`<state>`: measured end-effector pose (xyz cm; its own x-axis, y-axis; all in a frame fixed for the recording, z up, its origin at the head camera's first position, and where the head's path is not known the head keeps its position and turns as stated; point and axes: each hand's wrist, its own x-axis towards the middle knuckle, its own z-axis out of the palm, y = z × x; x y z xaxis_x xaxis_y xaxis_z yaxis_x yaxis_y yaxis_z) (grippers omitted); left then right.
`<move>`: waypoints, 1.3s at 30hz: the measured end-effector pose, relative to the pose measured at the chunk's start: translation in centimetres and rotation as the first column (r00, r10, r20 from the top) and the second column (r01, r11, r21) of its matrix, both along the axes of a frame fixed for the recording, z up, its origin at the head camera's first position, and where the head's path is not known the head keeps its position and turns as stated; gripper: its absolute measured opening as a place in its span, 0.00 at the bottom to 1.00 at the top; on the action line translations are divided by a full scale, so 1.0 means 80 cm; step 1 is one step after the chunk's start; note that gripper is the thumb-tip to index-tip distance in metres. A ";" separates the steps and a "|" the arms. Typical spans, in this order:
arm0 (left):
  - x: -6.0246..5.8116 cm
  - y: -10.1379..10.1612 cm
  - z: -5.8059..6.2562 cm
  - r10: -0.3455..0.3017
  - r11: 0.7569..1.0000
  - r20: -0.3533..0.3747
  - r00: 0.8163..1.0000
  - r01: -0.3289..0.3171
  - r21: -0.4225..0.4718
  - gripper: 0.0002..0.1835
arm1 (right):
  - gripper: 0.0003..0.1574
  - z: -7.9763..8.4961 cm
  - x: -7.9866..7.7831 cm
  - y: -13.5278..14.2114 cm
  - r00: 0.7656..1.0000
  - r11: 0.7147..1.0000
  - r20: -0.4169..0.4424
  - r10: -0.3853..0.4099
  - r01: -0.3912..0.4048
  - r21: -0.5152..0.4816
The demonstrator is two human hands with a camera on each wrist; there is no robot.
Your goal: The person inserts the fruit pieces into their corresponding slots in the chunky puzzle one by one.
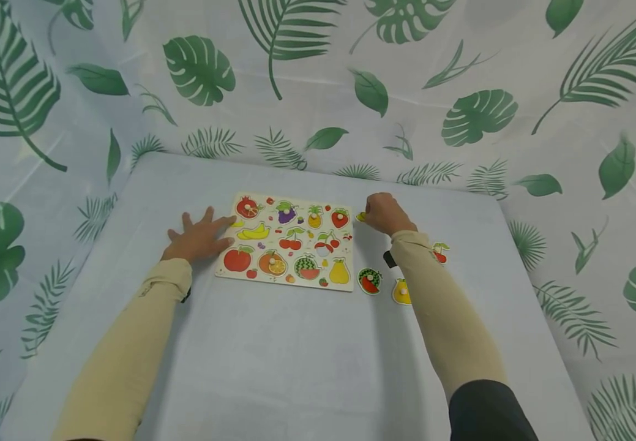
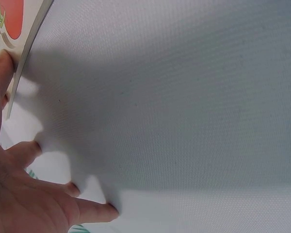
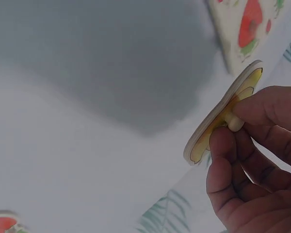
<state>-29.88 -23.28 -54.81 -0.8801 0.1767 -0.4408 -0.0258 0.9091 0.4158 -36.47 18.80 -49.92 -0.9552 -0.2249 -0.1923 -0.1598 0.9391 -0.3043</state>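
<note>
A wooden fruit puzzle board [image 1: 226,274] lies flat on the table, with knobbed pieces such as the strawberry [image 1: 340,218] and grapes [image 1: 286,212] in it. My left hand [image 1: 196,239] is spread at the board's left side, thumb and a fingertip at its edge, the other fingers fanned out over the cloth. Just off the board's right edge, my right hand [image 1: 388,214] pinches the small wooden knob of a yellow banana puzzle piece [image 3: 203,141]. In the right wrist view that piece is tilted nearly on edge, above the table.
Loose pieces lie right of the board: a watermelon [image 1: 370,281], a yellow pear [image 1: 401,293] partly behind the right forearm, and cherries [image 1: 440,252]. White cloth [image 1: 284,355] covers the table. A leaf-patterned curtain [image 1: 318,79] stands behind it and at the sides.
</note>
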 end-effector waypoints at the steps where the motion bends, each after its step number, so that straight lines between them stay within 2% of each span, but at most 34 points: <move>1: 0.000 0.001 0.001 0.000 1.000 -0.001 1.000 0.000 0.001 0.39 | 0.08 0.000 -0.001 -0.006 1.000 1.000 -0.005 0.005 -0.005 -0.006; 8: 0.002 0.003 0.004 0.012 1.000 0.002 1.000 -0.012 -0.008 0.39 | 0.10 0.001 -0.004 -0.058 0.999 0.999 0.006 0.037 -0.037 -0.038; 14: 0.002 0.000 0.005 0.012 1.000 0.003 1.000 -0.012 -0.012 0.39 | 0.07 0.003 -0.005 -0.105 0.997 0.993 0.014 0.080 -0.079 -0.085; 20: 0.003 -0.001 0.006 0.013 1.000 0.004 1.000 -0.013 -0.004 0.38 | 0.05 -0.001 -0.006 -0.148 0.992 0.988 0.027 0.126 -0.123 -0.092; 27: 0.006 0.004 0.007 0.017 1.000 0.016 1.000 -0.017 0.013 0.38 | 0.18 -0.009 0.000 -0.193 0.980 0.978 0.042 0.196 -0.193 -0.080; 30: 0.005 0.004 0.007 0.020 1.000 0.008 1.000 -0.020 0.001 0.38 | 0.16 -0.011 0.004 -0.214 0.974 0.972 0.045 0.223 -0.219 -0.081; 35: 0.004 0.005 0.007 0.016 1.000 -0.004 1.000 -0.016 -0.014 0.37 | 0.06 -0.014 0.011 -0.248 0.960 0.959 0.054 0.274 -0.269 -0.085; 39: 0.004 0.004 0.007 0.005 1.000 -0.018 1.000 -0.005 -0.019 0.37 | 0.03 -0.018 0.015 -0.272 0.948 0.949 0.074 0.308 -0.301 -0.095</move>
